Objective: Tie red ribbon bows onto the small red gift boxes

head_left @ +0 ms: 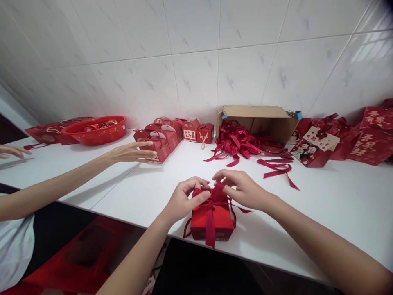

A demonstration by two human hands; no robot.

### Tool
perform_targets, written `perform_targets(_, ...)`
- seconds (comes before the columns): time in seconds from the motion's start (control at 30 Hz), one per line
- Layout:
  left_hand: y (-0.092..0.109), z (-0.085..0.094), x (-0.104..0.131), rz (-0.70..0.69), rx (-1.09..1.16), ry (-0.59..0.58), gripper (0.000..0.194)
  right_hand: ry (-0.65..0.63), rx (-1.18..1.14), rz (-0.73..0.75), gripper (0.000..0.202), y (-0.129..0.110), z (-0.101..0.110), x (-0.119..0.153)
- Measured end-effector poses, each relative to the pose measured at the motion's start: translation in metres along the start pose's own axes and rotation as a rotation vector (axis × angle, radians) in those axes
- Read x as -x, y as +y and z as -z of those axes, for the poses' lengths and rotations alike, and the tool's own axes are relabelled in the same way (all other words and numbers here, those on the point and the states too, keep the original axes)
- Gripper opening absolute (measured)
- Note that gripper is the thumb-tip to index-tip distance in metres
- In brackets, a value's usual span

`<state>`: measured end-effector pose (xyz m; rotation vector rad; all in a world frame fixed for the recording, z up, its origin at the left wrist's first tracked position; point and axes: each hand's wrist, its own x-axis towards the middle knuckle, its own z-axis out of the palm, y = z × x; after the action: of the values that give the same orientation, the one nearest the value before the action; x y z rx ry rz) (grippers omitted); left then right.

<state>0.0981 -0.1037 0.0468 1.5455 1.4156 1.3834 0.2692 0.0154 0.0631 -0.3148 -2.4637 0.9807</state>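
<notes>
Red gift box (199, 223) sat bottom centre — looked light, thin card, crushable; lower side walls seemed the best hold. Bow ribbon (210, 227) on top looked soft, maybe slippery; left hand (182, 200) and right hand (244, 190) each pinched a loop. Loose ribbons (233, 139) lay right of upper centre — another person's hand (130, 153) was by small boxes (164, 148), left of centre.

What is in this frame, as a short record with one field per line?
Left hand: fingers on the ribbon, at its left loop
Right hand: fingers on the ribbon's right loop
Between the hands: red box near the table edge
Behind: ribbon pile spilling from a cardboard box
Left side: another person's hand by small red boxes; red basin farther left
Right side: red gift boxes
</notes>
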Motion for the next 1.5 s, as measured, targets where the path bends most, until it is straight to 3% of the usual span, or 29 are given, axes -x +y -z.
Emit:
perform_targets(0.2,-0.001,0.009,0.012,-0.009,-0.013,0.067,0.028,-0.081,-0.029,-0.035,0.022,-0.003,0.009,0.001)
perform_targets(0.3,-0.01,0.021,0.018,0.0,-0.058,0.167,0.033,-0.142,-0.01,-0.039,0.021,-0.004,0.014,0.001)
perform_targets(0.43,-0.041,0.043,0.027,0.115,-0.445,0.305,0.032,-0.293,0.06,-0.058,0.027,-0.003,0.03,0.006)
perform_targets(0.53,-0.068,0.055,0.034,0.18,-0.848,0.267,0.04,-0.361,0.116,-0.083,0.042,-0.002,0.043,0.01)
perform_targets(0.6,-0.08,0.057,0.038,0.201,-0.995,0.207,0.043,-0.303,0.124,-0.079,0.041,-0.005,0.046,0.012)
perform_targets(0.73,-0.085,0.056,0.041,0.204,-1.084,0.161,0.044,-0.041,0.115,0.019,0.025,-0.022,0.032,0.009)
perform_targets(0.97,-0.088,0.057,0.042,0.189,-1.082,0.174,0.045,-0.159,0.306,0.007,0.019,-0.035,-0.003,0.005)
perform_targets(1.17,-0.089,0.058,0.041,0.182,-1.074,0.184,0.047,-0.016,0.191,-0.086,0.01,-0.03,-0.006,0.007)
perform_targets(1.33,-0.09,0.061,0.039,0.214,-1.08,0.169,0.048,0.115,0.074,-0.148,0.01,-0.02,0.01,0.014)
perform_targets(1.5,-0.093,0.062,0.038,0.23,-1.092,0.167,0.049,0.314,0.11,-0.304,0.021,0.003,0.06,0.044)
